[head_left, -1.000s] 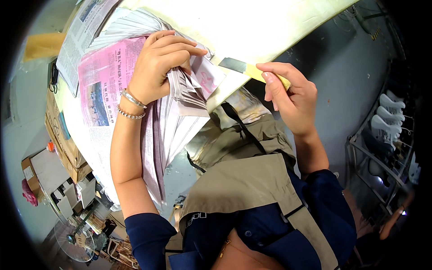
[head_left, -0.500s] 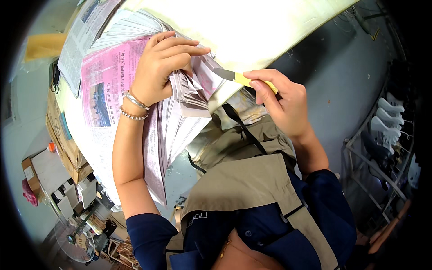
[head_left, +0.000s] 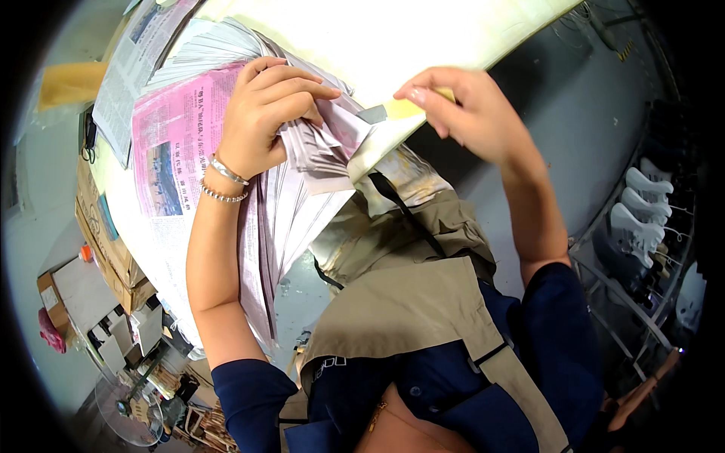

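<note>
A thick stack of newspaper sheets point(head_left: 181, 124), pink on its top page, lies at the left of the pale worktable and hangs over its near edge. Across it rests my left hand point(head_left: 264, 113), fingers curled over the bunched, folded sheet edges point(head_left: 321, 162) and gripping them. To the right, my right hand point(head_left: 476, 113) is closed on the yellow handle of a knife point(head_left: 400, 110). The knife's flat grey blade points left, close to the folded edges; whether it touches paper I cannot tell. My right palm hides part of the handle.
The worktable point(head_left: 408, 34) ends in a slanting edge at the right. More newspapers point(head_left: 143, 68) lie far left, near cardboard boxes point(head_left: 113, 241). A metal rack with white hangers point(head_left: 642, 215) stands at the right. A fan point(head_left: 128, 408) is at the lower left.
My right hand has lifted and turned over the knife, with the forearm now higher and farther right. The blade has shifted slightly right. My left hand has hardly moved.
</note>
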A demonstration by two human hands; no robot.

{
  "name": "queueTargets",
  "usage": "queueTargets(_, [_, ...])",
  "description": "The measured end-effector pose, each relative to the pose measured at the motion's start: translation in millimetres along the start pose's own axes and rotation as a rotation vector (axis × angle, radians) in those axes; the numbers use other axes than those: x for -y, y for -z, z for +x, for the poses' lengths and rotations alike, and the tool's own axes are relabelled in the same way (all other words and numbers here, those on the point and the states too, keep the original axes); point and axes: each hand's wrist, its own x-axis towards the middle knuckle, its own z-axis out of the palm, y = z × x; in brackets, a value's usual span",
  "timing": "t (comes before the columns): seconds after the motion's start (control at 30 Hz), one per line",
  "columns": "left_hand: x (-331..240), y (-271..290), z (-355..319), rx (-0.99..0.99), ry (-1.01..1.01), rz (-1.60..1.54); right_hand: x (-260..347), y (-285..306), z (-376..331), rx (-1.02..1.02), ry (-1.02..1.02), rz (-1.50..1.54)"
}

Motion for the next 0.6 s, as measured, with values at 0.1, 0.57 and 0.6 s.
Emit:
queueTargets(0.1, [1, -5, 5, -0.004, -0.006, -0.015, -6, 22, 37, 0.286, -0.050, -0.048])
queueTargets(0.57, [5, -11, 5, -0.008, -0.027, -0.004, -12, 27, 47, 0.452, -0.052, 0.013])
queueTargets(0.6, [6, -11, 4, -0.008, -0.029, 0.003, -14, 27, 46, 0.451, -0.057, 0.020])
